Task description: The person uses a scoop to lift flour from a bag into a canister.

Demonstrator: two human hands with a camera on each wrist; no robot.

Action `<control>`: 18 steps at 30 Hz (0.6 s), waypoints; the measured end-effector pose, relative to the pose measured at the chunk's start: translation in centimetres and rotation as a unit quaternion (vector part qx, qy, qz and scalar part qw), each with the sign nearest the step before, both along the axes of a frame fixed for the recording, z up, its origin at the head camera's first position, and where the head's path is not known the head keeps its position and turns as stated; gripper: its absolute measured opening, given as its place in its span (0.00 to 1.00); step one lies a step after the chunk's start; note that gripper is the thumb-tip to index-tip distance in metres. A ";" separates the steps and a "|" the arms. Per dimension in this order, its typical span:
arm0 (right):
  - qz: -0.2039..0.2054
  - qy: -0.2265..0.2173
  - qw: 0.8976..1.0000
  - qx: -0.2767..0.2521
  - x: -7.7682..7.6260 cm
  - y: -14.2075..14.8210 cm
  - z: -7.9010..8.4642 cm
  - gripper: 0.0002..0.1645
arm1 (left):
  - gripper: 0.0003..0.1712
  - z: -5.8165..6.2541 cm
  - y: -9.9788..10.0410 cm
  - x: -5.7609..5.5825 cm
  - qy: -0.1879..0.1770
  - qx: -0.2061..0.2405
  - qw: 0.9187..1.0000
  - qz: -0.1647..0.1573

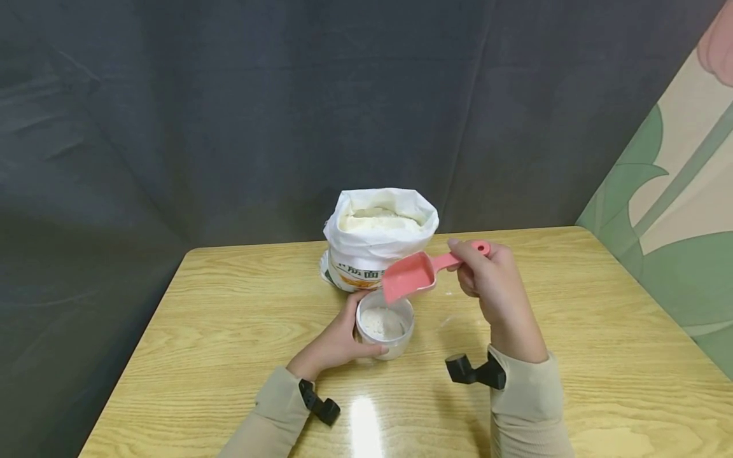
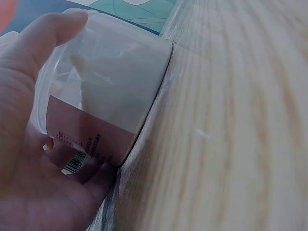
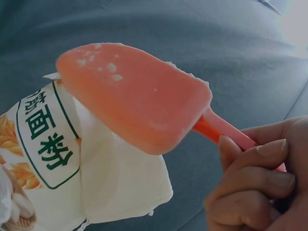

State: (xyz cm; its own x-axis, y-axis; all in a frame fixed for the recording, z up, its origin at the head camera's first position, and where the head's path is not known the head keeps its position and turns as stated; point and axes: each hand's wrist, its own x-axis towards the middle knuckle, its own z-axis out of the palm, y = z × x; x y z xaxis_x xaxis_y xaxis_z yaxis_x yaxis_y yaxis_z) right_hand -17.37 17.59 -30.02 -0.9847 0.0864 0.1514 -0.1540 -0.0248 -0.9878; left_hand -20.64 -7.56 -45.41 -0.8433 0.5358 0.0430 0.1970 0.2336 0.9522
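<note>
My left hand [image 1: 343, 343] grips a clear plastic jar [image 1: 401, 343] from its left side, thumb at the front. White flour [image 1: 382, 323] lies inside it, heaped up one wall in the left wrist view, where a pink label [image 2: 91, 127] shows. The jar stands on the table. In my right hand [image 1: 494, 280] is the handle of a pink scoop [image 1: 409, 275], pinched between thumb and fingers. The scoop's bowl hangs tilted over the jar's back rim. Bits of flour cling to its underside [image 3: 139, 96] in the right wrist view.
Behind the jar stands an open white flour bag [image 1: 372, 245], its top rolled back and flour showing inside. A dark curtain [image 1: 286, 114] hangs behind the wooden table [image 1: 229, 312]. On the right is a wall with painted leaves [image 1: 681, 242].
</note>
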 end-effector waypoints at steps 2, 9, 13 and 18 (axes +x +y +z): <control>-0.005 0.009 1.000 -0.015 0.1 -0.1 0.2 0.27 | 0.60 0.0 0.0 0.0 0.000 -0.001 1.000 0.000; -0.030 0.049 0.995 -0.080 0.4 -0.5 0.7 0.27 | 0.60 0.4 -0.1 -0.1 0.007 -0.005 1.000 0.003; -0.047 0.071 0.992 -0.097 0.5 -0.6 0.9 0.27 | 0.60 0.4 -0.2 -0.1 0.011 -0.001 1.000 0.009; -0.061 0.083 0.989 -0.110 0.6 -0.4 0.8 0.27 | 0.60 -0.1 0.0 0.0 0.011 0.001 1.000 0.003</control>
State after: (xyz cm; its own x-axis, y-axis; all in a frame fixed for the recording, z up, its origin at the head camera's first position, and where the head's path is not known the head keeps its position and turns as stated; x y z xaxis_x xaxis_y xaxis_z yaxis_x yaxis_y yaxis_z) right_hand -16.77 17.21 -29.19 -0.9283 0.2507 0.2747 -0.3286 -0.2069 -0.9215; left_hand -20.66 -7.55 -45.49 -0.8457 0.5298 0.0636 0.2170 0.2324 0.9481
